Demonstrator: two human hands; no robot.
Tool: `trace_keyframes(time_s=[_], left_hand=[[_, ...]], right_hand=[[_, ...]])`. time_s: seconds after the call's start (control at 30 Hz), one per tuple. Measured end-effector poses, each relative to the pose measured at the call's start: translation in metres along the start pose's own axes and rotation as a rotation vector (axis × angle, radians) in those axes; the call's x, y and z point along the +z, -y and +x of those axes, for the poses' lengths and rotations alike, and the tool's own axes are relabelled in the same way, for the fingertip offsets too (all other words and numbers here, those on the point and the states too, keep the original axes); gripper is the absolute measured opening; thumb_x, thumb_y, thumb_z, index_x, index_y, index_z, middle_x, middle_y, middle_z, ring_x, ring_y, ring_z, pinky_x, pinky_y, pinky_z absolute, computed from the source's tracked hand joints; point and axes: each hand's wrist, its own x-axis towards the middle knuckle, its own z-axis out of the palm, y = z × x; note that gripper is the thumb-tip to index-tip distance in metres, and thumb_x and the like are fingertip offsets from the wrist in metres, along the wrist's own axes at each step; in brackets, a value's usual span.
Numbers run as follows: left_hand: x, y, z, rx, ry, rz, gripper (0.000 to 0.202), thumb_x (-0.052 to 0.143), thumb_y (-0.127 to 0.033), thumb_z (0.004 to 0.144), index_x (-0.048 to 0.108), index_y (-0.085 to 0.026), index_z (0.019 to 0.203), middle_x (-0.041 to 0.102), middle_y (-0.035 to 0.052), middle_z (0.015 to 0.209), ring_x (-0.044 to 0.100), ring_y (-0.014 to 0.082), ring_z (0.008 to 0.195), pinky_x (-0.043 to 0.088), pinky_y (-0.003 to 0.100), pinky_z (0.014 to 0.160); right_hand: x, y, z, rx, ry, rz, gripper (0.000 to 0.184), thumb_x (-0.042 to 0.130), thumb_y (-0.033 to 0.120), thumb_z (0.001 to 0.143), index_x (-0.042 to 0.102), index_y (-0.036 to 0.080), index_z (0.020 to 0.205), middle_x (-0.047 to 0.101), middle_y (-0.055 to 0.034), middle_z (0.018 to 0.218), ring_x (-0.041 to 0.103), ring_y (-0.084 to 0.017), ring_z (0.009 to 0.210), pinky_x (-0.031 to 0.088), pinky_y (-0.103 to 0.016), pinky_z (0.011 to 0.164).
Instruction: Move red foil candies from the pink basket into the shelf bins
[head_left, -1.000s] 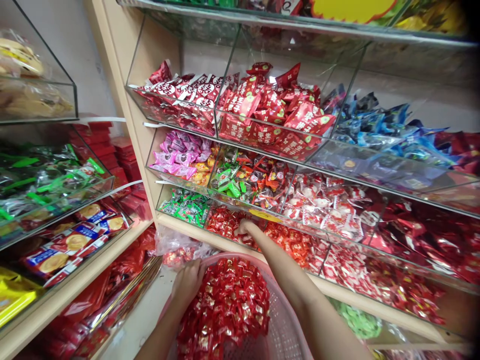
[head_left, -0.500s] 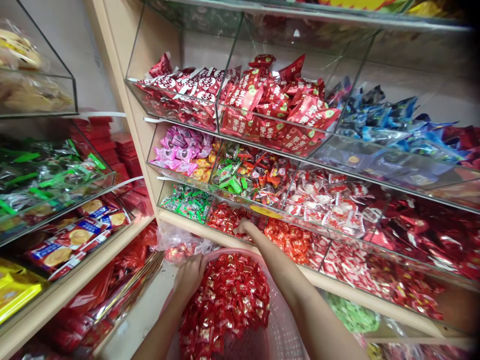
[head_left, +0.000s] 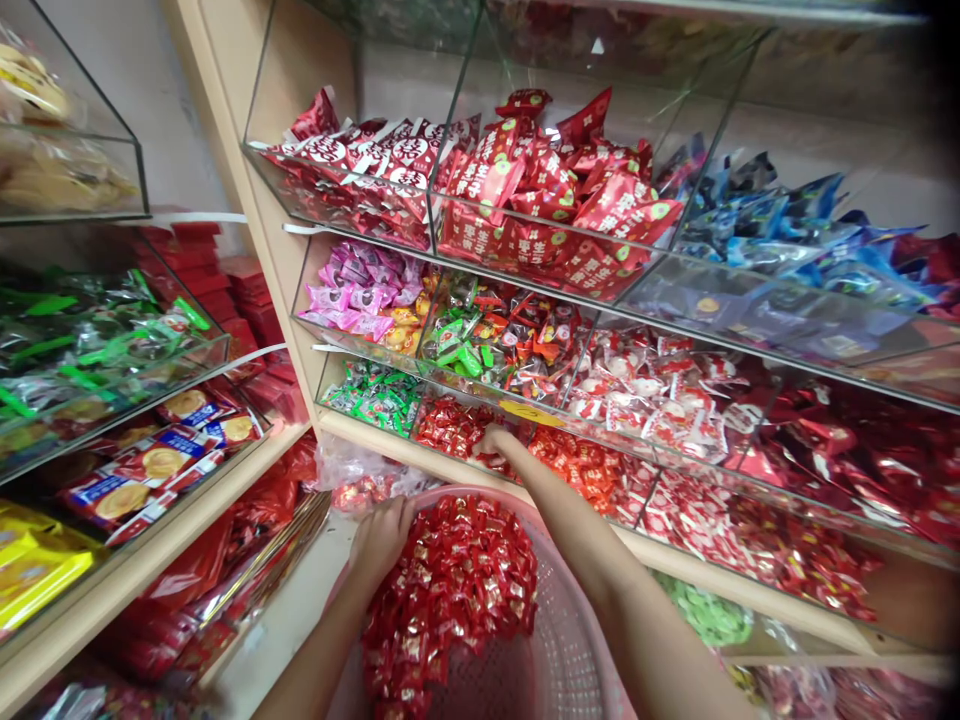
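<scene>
My left hand is closed over the left rim of a pink plastic basket. Inside the basket lies a heap of red-wrapped candies with gold print, piled toward the back and left. My right hand reaches past the basket into a lower clear bin, bent down among small red candies. Its fingertips are hidden, so I cannot see whether it grips any. To its right lie orange-red candies; green-wrapped candies fill the compartment at the far left.
Clear bins above hold red snack packets, blue packets and red-and-white sweets. A wooden shelf edge runs behind the basket. Biscuit packs and red bags are at the left.
The view has shifted slightly. My right hand stays down in the red candy bin, and my left hand stays on the basket rim.
</scene>
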Motion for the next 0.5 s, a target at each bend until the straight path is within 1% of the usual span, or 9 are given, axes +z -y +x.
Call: trace_keyframes(time_s=[0.1, 0.17, 0.23, 0.27, 0.3, 0.33, 0.4, 0.43, 0.5], left_hand=[[-0.001, -0.001, 0.0, -0.003, -0.005, 0.016, 0.045, 0.018, -0.044, 0.09, 0.056, -0.02, 0.096, 0.066, 0.0062, 0.096, 0.061, 0.019, 0.083, 0.041, 0.03, 0.073], [-0.001, -0.001, -0.001, -0.002, -0.014, 0.034, 0.047, 0.017, -0.044, 0.09, 0.056, -0.02, 0.097, 0.066, 0.0068, 0.097, 0.061, 0.02, 0.083, 0.041, 0.031, 0.072], [0.0, -0.001, -0.001, 0.0, -0.017, 0.051, 0.048, 0.016, -0.045, 0.09, 0.056, -0.02, 0.098, 0.066, 0.0073, 0.096, 0.062, 0.0206, 0.082, 0.042, 0.031, 0.071], [0.001, -0.001, -0.001, 0.0, -0.016, 0.06, 0.049, 0.016, -0.046, 0.09, 0.056, -0.02, 0.098, 0.066, 0.0073, 0.095, 0.062, 0.0207, 0.081, 0.042, 0.031, 0.071], [0.002, -0.001, -0.001, -0.002, -0.017, 0.069, 0.049, 0.015, -0.046, 0.09, 0.056, -0.02, 0.098, 0.066, 0.0074, 0.095, 0.062, 0.0207, 0.081, 0.042, 0.031, 0.07], [0.002, -0.001, -0.001, -0.003, -0.017, 0.075, 0.05, 0.015, -0.046, 0.09, 0.056, -0.02, 0.099, 0.066, 0.0074, 0.096, 0.062, 0.0207, 0.08, 0.042, 0.031, 0.07], [0.002, -0.001, -0.001, -0.005, -0.017, 0.08, 0.05, 0.015, -0.046, 0.09, 0.056, -0.02, 0.1, 0.066, 0.0078, 0.097, 0.062, 0.0206, 0.08, 0.042, 0.031, 0.07], [0.002, -0.002, -0.002, -0.006, -0.016, 0.08, 0.05, 0.015, -0.046, 0.09, 0.056, -0.019, 0.101, 0.065, 0.0081, 0.098, 0.062, 0.0205, 0.081, 0.042, 0.03, 0.07], [0.001, -0.003, -0.002, -0.01, -0.012, 0.081, 0.05, 0.015, -0.046, 0.09, 0.056, -0.019, 0.101, 0.065, 0.0084, 0.099, 0.061, 0.0203, 0.082, 0.042, 0.03, 0.071]], right_hand=[[-0.013, -0.003, -0.011, -0.017, -0.017, -0.022, 0.019, 0.062, 0.025, 0.073, 0.055, 0.008, 0.072, 0.055, -0.0031, 0.053, 0.055, -0.014, 0.055, 0.039, -0.02, 0.049], [-0.023, -0.006, -0.022, -0.064, -0.059, -0.059, 0.02, 0.063, 0.027, 0.072, 0.056, 0.008, 0.076, 0.058, -0.0061, 0.061, 0.057, -0.015, 0.06, 0.04, -0.02, 0.053], [-0.03, -0.01, -0.039, -0.191, -0.147, -0.139, 0.023, 0.063, 0.029, 0.072, 0.058, 0.008, 0.079, 0.061, -0.0094, 0.073, 0.058, -0.016, 0.068, 0.041, -0.021, 0.058], [-0.03, -0.012, -0.05, -0.284, -0.192, -0.186, 0.024, 0.063, 0.031, 0.072, 0.059, 0.009, 0.081, 0.062, -0.0104, 0.079, 0.058, -0.017, 0.072, 0.041, -0.021, 0.06], [-0.028, -0.015, -0.062, -0.38, -0.203, -0.224, 0.025, 0.061, 0.033, 0.074, 0.06, 0.009, 0.082, 0.062, -0.0109, 0.083, 0.058, -0.017, 0.074, 0.041, -0.021, 0.062], [-0.022, -0.018, -0.074, -0.471, -0.189, -0.244, 0.026, 0.059, 0.034, 0.075, 0.061, 0.01, 0.083, 0.062, -0.0103, 0.084, 0.058, -0.016, 0.074, 0.041, -0.021, 0.063], [-0.001, -0.026, -0.1, -0.628, -0.08, -0.288, 0.024, 0.056, 0.034, 0.078, 0.062, 0.011, 0.084, 0.063, -0.0084, 0.083, 0.059, -0.015, 0.073, 0.041, -0.021, 0.062], [0.014, -0.03, -0.112, -0.675, -0.016, -0.333, 0.024, 0.057, 0.034, 0.078, 0.062, 0.012, 0.085, 0.064, -0.0079, 0.082, 0.059, -0.016, 0.073, 0.042, -0.021, 0.062], [0.051, -0.042, -0.131, -0.778, 0.117, -0.436, 0.021, 0.061, 0.032, 0.076, 0.063, 0.013, 0.085, 0.065, -0.0081, 0.083, 0.06, -0.017, 0.075, 0.044, -0.022, 0.062]])
